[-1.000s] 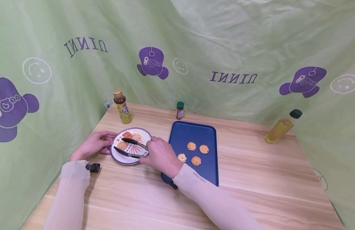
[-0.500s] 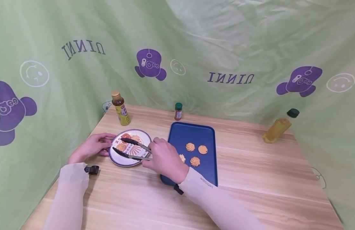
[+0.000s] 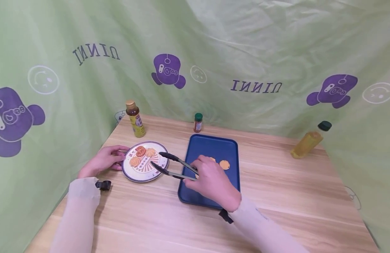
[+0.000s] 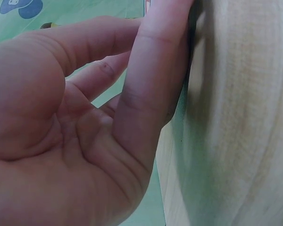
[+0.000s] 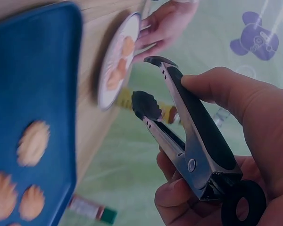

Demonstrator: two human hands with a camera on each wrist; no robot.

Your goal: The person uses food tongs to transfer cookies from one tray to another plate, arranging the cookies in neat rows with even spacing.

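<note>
My right hand [image 3: 210, 179] grips a pair of metal tongs [image 3: 161, 169] with black tips. The tongs' arms stand apart with nothing between them, tips pointing left over the plate's right rim. The round white plate [image 3: 131, 173] has a dark blue rim and bears a pretzel-shaped cookie [image 3: 140, 151], a swirl cookie [image 3: 135, 161] and another cookie [image 3: 150, 152]. At its left edge, my left hand [image 3: 103, 160] touches the rim with relaxed fingers. A dark blue tray [image 3: 210, 144] lies under my right hand; several cookies [image 5: 34, 143] on it show in the right wrist view.
A brown-capped bottle [image 3: 137, 123] stands behind the plate. Behind the tray is a small green-capped spice jar [image 3: 197, 123]. An oil bottle with a dark cap [image 3: 307, 144] stands at the far right. Green patterned cloth [image 3: 214, 42] surrounds the wooden table [image 3: 277, 182].
My right hand has moved right with the tongs, from over the plate to over the tray, so the plate's cookies show more fully. My left hand stays at the plate's edge.
</note>
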